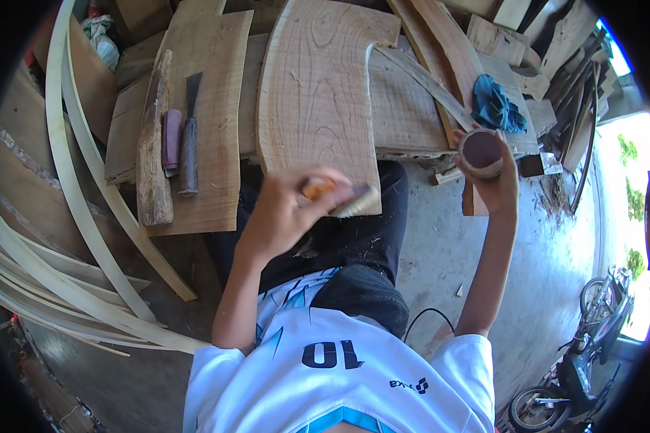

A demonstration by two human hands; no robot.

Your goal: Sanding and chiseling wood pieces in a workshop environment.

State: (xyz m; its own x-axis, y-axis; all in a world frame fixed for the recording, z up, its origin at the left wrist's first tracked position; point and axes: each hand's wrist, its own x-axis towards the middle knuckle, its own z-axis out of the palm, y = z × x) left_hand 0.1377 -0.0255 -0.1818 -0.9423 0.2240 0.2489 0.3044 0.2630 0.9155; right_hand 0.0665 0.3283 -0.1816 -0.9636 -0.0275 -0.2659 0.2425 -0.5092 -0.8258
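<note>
Over the near end of a broad curved wooden board (314,94), my left hand (285,206) is closed on a brush (355,200). Motion smears the brush, but an orange handle part and a pale-edged flat end show. At the right, beyond the bench edge, my right hand (502,184) grips a round cup (482,153) with its mouth turned toward me. The cup looks brownish inside with a pale rim; no contents can be made out. The curved board lies flat across the bench, its near end reaching over my lap.
Left of the board, a chisel (189,155), a purple-handled tool (171,141) and a rough wood strip (154,144) lie on another plank (220,86). A blue cloth (497,105) rests on the right. Long bent strips (87,137) stand at left; a motorbike (581,361) is at lower right.
</note>
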